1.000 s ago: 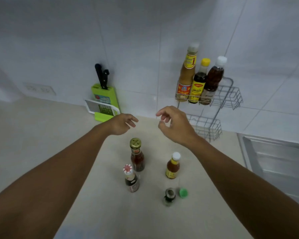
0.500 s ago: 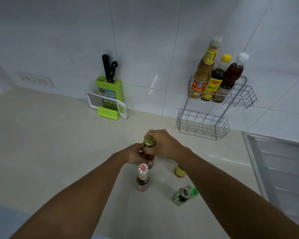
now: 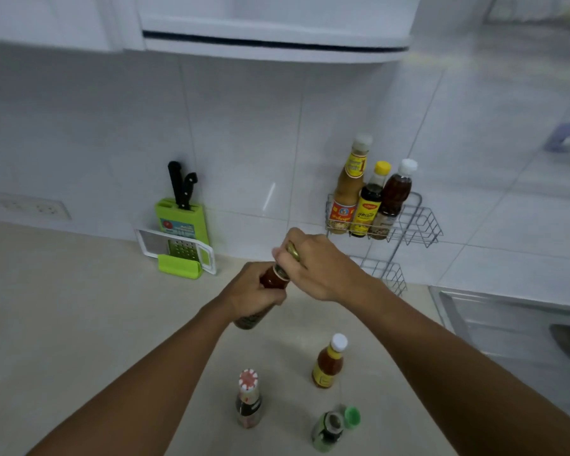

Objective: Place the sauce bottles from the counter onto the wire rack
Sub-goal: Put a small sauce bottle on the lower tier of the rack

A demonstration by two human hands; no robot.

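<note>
Surface (image 3: 79, 324) of pale stone carries 3 small sauce bottles; 2-tier wire rack (image 3: 418, 222) holds 3. Left hand (image 3: 250, 291) wraps dark-red glass bottle (image 3: 270, 281) mid-air; right hand (image 3: 320, 268) fingers pinch its gold cap. Glass seems rigid, slippery, breakable: grip the body.

We see a thin silver metal wire rack (image 3: 408, 222), glossy white wall tiles (image 3: 244, 143), a matt beige counter (image 3: 63, 307).
</note>
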